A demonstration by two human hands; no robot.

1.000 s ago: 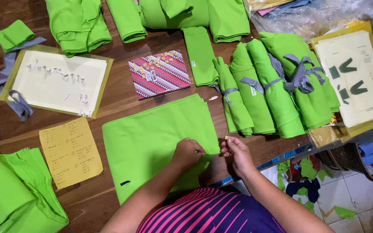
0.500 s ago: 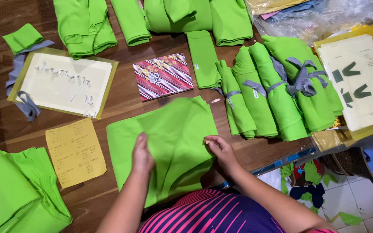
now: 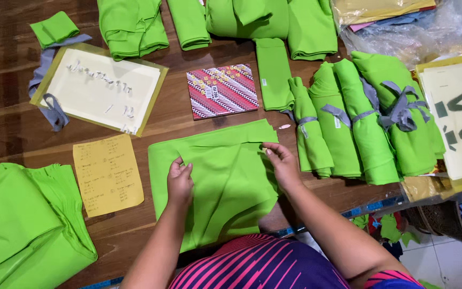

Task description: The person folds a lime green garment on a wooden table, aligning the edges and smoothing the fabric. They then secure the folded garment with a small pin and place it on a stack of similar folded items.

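Down at the near edge of the wooden table [image 3: 6, 123], both hands are on a flat piece of bright green fabric [image 3: 225, 182] that lies between a yellow handwritten note [image 3: 108, 174] and a row of rolled green bundles tied with grey strips [image 3: 359, 128]. The left hand [image 3: 179, 182] rests on the cloth with its fingers drawn together on a fold line near the left side, seemingly pinching a ridge of it, while the right hand [image 3: 282, 160] has its fingertips closed on the upper right corner, where the top edge is turned over. The risks look plain enough: the cloth's lower portion hangs off the table edge toward the person's striped shirt [image 3: 252, 265], so its weight could drag the piece and skew the fold. A light pinch on slippery knit could let the corner spring back. The folded strip at the top is uneven already, wider at the right, and pressing it down as it lies would likely set a crooked crease. Just above sits a red patterned packet [image 3: 221, 90], close enough to be nudged if the cloth is pushed away.
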